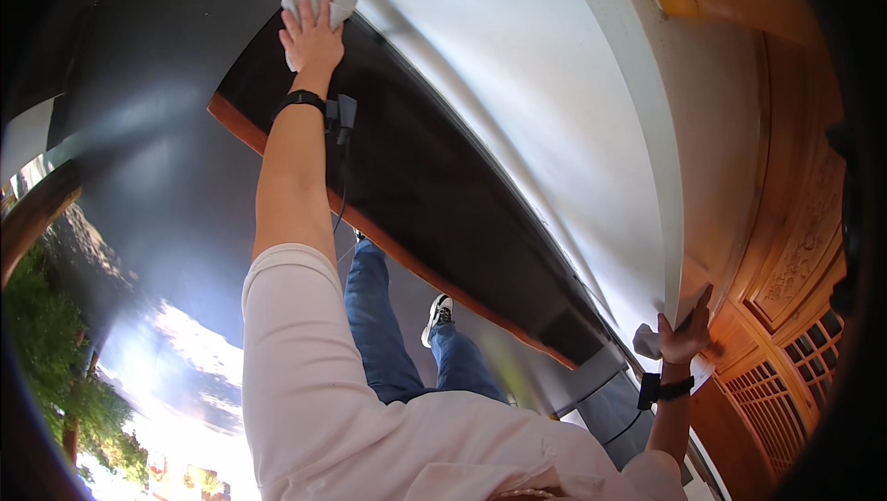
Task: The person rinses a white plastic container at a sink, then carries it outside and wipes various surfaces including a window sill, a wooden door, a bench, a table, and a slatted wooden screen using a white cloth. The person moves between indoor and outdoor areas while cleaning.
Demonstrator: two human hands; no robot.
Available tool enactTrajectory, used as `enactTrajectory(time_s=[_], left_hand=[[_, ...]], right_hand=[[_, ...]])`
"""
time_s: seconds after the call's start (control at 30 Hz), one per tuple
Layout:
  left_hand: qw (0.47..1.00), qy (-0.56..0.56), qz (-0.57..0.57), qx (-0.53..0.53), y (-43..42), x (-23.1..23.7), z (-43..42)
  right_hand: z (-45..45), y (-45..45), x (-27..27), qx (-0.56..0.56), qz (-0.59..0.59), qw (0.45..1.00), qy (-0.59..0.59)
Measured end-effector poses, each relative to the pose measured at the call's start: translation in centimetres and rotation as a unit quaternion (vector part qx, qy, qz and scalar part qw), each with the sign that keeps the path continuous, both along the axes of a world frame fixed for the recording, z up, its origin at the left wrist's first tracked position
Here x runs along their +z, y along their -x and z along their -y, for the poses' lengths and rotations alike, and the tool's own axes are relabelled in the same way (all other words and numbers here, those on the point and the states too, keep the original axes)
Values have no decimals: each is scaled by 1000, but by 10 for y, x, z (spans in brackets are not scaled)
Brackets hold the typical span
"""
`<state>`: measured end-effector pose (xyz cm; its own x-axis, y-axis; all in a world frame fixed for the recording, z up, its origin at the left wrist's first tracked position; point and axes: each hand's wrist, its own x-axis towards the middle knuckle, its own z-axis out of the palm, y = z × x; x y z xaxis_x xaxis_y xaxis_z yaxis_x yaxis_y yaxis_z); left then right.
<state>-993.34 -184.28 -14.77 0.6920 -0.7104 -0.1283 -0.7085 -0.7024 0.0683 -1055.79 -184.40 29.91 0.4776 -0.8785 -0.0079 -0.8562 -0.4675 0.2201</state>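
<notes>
My left hand (313,38) lies spread over a crumpled white cloth (341,0). It presses the cloth where the far end of a dark-topped bench (443,189) meets a white wall panel (527,57). A black wrist strap with a small device (343,116) is on that forearm, and a cable hangs from it. Low on the right, my right hand (684,340) is raised against the panel's pale border, fingers extended. A small pale crumpled cloth (646,341) shows at its thumb side, partly hidden by the hand. Another black strap (665,390) circles this wrist.
The bench's reddish-brown edge (395,255) runs diagonally before my legs (388,321). Carved wooden panels (797,258) and wooden lattice (755,397) stand at the right. Grey floor (173,154) stretches left toward a round wooden post (38,213) and greenery (48,321).
</notes>
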Motion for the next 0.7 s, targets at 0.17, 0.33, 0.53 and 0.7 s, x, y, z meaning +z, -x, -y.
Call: enactTrajectory(time_s=[0.17,0.33,0.53,0.7], left_hand=[[971,-39,-57,-228,136,18,-10],[880,-53,-167,-442,299,30,-106],[807,-31,-228,-543,315,24,-207],[956,-13,-96,-277,158,25,-139]], right_hand=[[1,-2,0,20,25,999,8],[1,-2,0,-3,13,1000,-1],[3,-2,-1,21,3,1000,21],[3,-5,-2,36,-7,999,33]])
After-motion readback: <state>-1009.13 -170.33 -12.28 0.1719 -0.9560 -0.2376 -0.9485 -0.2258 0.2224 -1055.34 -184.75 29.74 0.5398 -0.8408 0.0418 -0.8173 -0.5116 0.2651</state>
